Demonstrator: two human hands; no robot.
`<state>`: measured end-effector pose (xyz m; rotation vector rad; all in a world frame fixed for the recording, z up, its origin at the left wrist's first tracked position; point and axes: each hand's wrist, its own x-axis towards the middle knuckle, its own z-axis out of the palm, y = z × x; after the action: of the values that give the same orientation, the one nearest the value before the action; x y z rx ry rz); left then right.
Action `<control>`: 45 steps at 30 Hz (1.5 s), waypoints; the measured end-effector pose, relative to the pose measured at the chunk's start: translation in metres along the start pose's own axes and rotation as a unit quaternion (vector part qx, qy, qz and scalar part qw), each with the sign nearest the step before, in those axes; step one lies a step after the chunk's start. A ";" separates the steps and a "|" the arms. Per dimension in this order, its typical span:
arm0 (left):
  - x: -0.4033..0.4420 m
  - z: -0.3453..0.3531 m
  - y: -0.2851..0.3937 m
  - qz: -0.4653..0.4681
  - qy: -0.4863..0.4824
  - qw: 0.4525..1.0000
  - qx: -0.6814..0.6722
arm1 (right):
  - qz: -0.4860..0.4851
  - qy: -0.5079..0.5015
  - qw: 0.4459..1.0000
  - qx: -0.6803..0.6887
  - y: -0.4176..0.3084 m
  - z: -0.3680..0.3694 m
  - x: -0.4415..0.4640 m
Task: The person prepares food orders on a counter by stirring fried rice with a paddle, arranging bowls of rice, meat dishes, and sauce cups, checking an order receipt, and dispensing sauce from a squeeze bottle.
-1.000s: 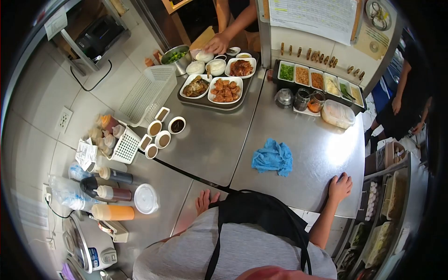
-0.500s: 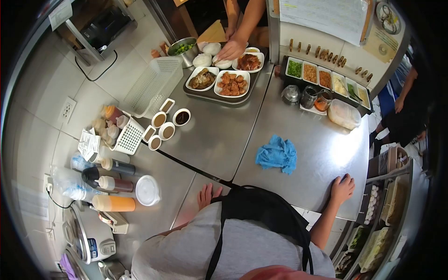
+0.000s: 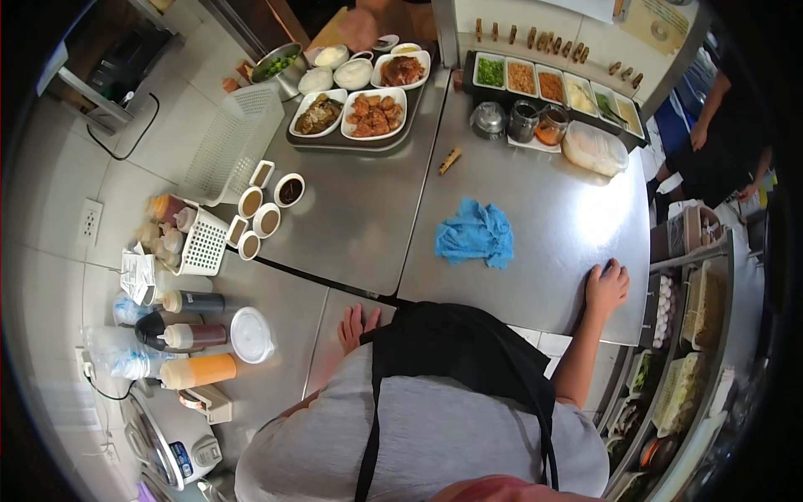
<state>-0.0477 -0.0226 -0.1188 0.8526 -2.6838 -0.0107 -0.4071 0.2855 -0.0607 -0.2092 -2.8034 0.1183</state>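
Note:
My left hand (image 3: 355,329) lies on the steel counter (image 3: 335,251) beside my apron, fingers apart and holding nothing. On the right, my right hand (image 3: 608,286) rests on the counter near its edge, fingers spread and empty. Between and ahead of them lies a crumpled blue cloth (image 3: 475,233). A small wooden clothespin (image 3: 450,161) is on the counter beyond the cloth. Farther ahead, a dark tray (image 3: 360,144) carries fried pieces (image 3: 374,115) in a white dish, other dishes and bowls of rice (image 3: 353,74).
Small sauce cups (image 3: 267,220), squeeze bottles (image 3: 199,371) and a white basket (image 3: 203,242) stand left. At the back right are a topping rack (image 3: 552,88), jars (image 3: 524,121) and a plastic tub (image 3: 595,148). A person's blurred hand (image 3: 358,30) is beyond the tray; another person stands far right.
The view has shifted, so the counter sits higher in the frame. A clothespin now lies on the counter. The other person's hand has moved back from the bowls. My hands stay in place.

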 end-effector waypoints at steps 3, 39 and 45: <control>0.001 -0.006 0.004 -0.006 -0.026 1.000 -0.011 | -0.001 -0.003 1.000 0.004 0.003 0.003 0.000; 0.000 -0.021 0.006 0.021 -0.035 0.997 0.059 | -0.007 -0.078 0.996 -0.042 -0.008 -0.021 0.002; 0.000 -0.020 0.002 0.039 -0.009 0.997 0.068 | -0.031 -0.063 0.996 -0.050 -0.002 -0.013 0.001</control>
<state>-0.0428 -0.0187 -0.0998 0.7904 -2.7573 0.1852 -0.4037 0.2841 -0.0479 -0.1417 -2.9418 -0.0256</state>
